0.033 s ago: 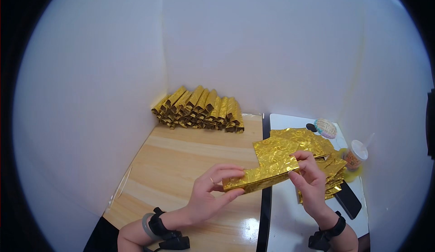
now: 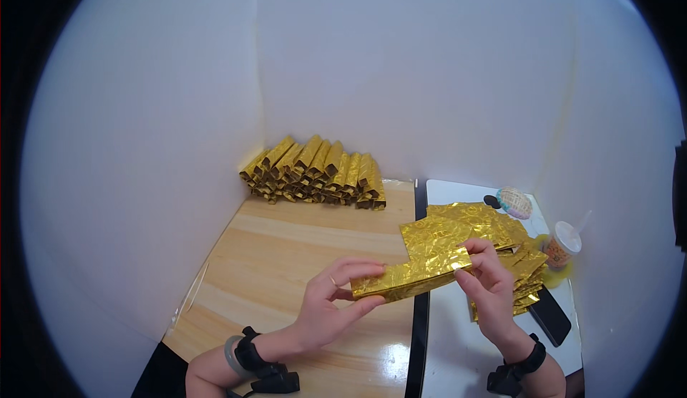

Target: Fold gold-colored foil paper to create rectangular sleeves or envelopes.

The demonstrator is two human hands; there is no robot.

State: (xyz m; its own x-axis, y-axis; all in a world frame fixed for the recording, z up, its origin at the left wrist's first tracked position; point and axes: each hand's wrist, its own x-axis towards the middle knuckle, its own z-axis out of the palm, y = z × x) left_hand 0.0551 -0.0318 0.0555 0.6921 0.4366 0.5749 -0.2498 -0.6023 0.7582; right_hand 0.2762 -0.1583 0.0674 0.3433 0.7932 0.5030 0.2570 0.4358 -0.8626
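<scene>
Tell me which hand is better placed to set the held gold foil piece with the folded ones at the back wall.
Left, probably. The left hand grips the gold foil piece over the wooden table, where the folded stack lies. The right hand is farther off, near the flat sheets.

**A:** Lighting is pretty bright and even, soft white light bouncing off the white walls [image 2: 401,76], hardly any hard shadows. Only a faint shade under the hands on the wooden tabletop [image 2: 286,255].

**B:** There's a glare spot on the wood near the bottom edge though, and the gold foil sheets [image 2: 465,230] throw lots of tiny sparkly highlights.

**A:** Classic fisheye too: black vignette in the corners, and straight table edges bend toward the rim.

**B:** Centre is reasonably sharp; the rim goes soft and a bit bluish.
</scene>
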